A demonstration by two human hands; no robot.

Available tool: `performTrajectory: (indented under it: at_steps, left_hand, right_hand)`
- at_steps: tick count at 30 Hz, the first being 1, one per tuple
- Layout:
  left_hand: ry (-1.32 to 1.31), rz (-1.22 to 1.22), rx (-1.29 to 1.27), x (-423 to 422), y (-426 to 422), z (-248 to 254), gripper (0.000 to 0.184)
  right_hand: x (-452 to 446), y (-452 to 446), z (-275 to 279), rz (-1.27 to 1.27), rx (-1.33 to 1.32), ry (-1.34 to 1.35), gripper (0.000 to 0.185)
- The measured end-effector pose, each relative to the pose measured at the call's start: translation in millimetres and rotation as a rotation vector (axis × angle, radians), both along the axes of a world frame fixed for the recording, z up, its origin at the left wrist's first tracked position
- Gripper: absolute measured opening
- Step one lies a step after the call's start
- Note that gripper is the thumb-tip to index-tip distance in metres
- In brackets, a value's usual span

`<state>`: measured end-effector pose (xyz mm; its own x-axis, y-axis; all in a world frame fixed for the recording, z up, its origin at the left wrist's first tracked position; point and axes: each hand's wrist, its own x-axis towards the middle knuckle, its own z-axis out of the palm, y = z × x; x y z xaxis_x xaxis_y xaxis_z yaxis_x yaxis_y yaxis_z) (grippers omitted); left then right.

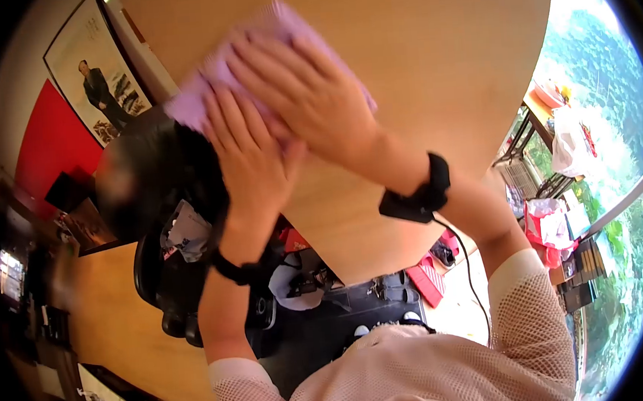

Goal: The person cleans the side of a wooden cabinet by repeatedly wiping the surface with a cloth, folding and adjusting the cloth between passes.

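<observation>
A lilac cloth (279,23) lies against a broad, light wooden surface (446,58). My left hand (253,157) rests flat on the cloth's lower left part, fingers stretched out. Beside it and a little higher, my right hand (318,100) presses flat on the cloth, its fingers also extended. The two hands touch or nearly touch at the left thumb. Their palms and the middle of the cloth are hidden. Both wrists wear black bands, and a cable hangs from the device on the right one.
A black chair (167,286) with a pale bag (186,232) stands at left, near a wooden desk (125,326). Shoes (395,288) and a red box (426,282) are on the floor below. Bags (547,226) sit by the bright window at right. A framed picture (96,71) hangs at upper left.
</observation>
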<state>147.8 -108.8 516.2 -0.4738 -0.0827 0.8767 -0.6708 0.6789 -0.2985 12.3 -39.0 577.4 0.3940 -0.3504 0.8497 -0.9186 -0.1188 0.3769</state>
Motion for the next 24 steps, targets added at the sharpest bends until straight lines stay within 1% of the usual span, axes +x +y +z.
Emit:
performTrajectory:
  at_steps: [1, 2, 3, 4, 5, 6, 8, 9, 10, 11, 12, 13, 14, 15, 16, 17, 18, 19, 20, 22, 23, 24]
  left_hand:
    - [-0.005, -0.017, -0.011, 2.2, 2.9, 21.6, 0.083]
    - [-0.022, -0.023, -0.02, 5.3, 4.6, 32.8, 0.084]
    - [-0.021, -0.027, 0.003, 5.4, 5.1, 28.5, 0.084]
    - [-0.02, -0.031, 0.025, 5.4, 5.7, 24.7, 0.085]
    - [-0.018, -0.035, 0.047, 5.4, 6.2, 20.9, 0.085]
    - [0.001, -0.027, 0.129, 4.9, 15.5, -0.2, 0.085]
    - [-0.042, 0.027, 0.205, 10.1, 13.7, -71.3, 0.084]
    - [-0.079, 0.104, 0.273, 9.7, 13.4, -113.1, 0.084]
    - [-0.113, 0.146, 0.256, 7.8, 12.8, -150.4, 0.085]
    - [-0.047, 0.101, 0.4, 0.2, 17.0, -178.3, 0.088]
    - [-0.064, 0.124, 0.447, -0.7, 20.3, -192.6, 0.09]
    - [-0.076, 0.146, 0.497, -6.9, 24.5, -195.1, 0.091]
    - [-0.073, 0.132, 0.464, -8.0, 24.7, -196.7, 0.091]
    - [-0.076, 0.121, 0.439, -6.4, 21.5, -196.5, 0.092]
    - [-0.08, 0.112, 0.415, -6.1, 18.9, -192.0, 0.093]
    - [-0.048, 0.035, 0.502, -8.4, 25.3, -168.8, 0.094]
    - [-0.06, 0.055, 0.458, -12.2, 31.5, -140.6, 0.09]
    - [-0.078, 0.107, 0.36, -17.4, 33.9, -111.6, 0.087]
    - [-0.028, 0.054, 0.336, -25.3, 40.4, -75.6, 0.084]
    - [0.005, 0.016, 0.188, -41.0, 38.6, -32.3, 0.086]
    - [0.023, 0.001, 0.112, -48.9, 37.7, -10.6, 0.087]
    - [0.025, 0.006, 0.066, -57.7, 38.0, -1.0, 0.088]
  right_hand:
    - [5.4, -2.0, 3.0, -0.026, -0.038, -0.035, 0.067]
    - [9.9, -4.7, 5.9, -0.055, -0.081, -0.066, 0.067]
    - [10.5, -7.6, 9.4, -0.086, -0.141, -0.099, 0.068]
    - [10.2, -5.3, 3.0, -0.143, -0.09, -0.059, 0.066]
    - [8.0, -4.5, -6.5, -0.141, -0.036, -0.003, 0.064]
    - [6.0, -2.8, -22.6, -0.136, 0.029, 0.055, 0.063]
    - [-0.2, -1.5, -77.4, -0.027, 0.197, 0.129, 0.06]
    - [-5.7, 1.8, -111.8, -0.061, 0.238, 0.182, 0.06]
    - [-7.8, 6.4, -143.2, -0.095, 0.282, 0.232, 0.06]
    - [-5.2, 13.8, -167.8, -0.116, 0.291, 0.192, 0.061]
    - [-6.9, 17.7, -179.1, -0.134, 0.303, 0.165, 0.061]
    - [-11.7, 15.8, -175.0, -0.141, 0.304, 0.145, 0.061]
    - [-8.8, 16.2, -174.2, -0.139, 0.32, 0.114, 0.062]
    - [-4.8, 19.3, -174.4, -0.135, 0.344, 0.077, 0.062]
    - [-7.5, 17.8, -168.7, -0.078, 0.391, 0.07, 0.063]
    - [-10.5, 16.3, -156.5, -0.118, 0.352, 0.112, 0.066]
    - [-16.1, 14.3, -138.0, -0.158, 0.31, 0.16, 0.068]
    - [-20.6, 10.9, -112.2, -0.183, 0.251, 0.141, 0.07]
    - [-25.1, 11.4, -85.0, -0.208, 0.195, 0.12, 0.071]
    - [-36.4, 23.1, -34.5, -0.128, 0.051, -0.066, 0.066]
    - [-41.0, 25.0, -32.0, -0.091, 0.016, -0.121, 0.063]
    - [-48.4, 25.5, -27.7, -0.054, -0.029, -0.171, 0.06]
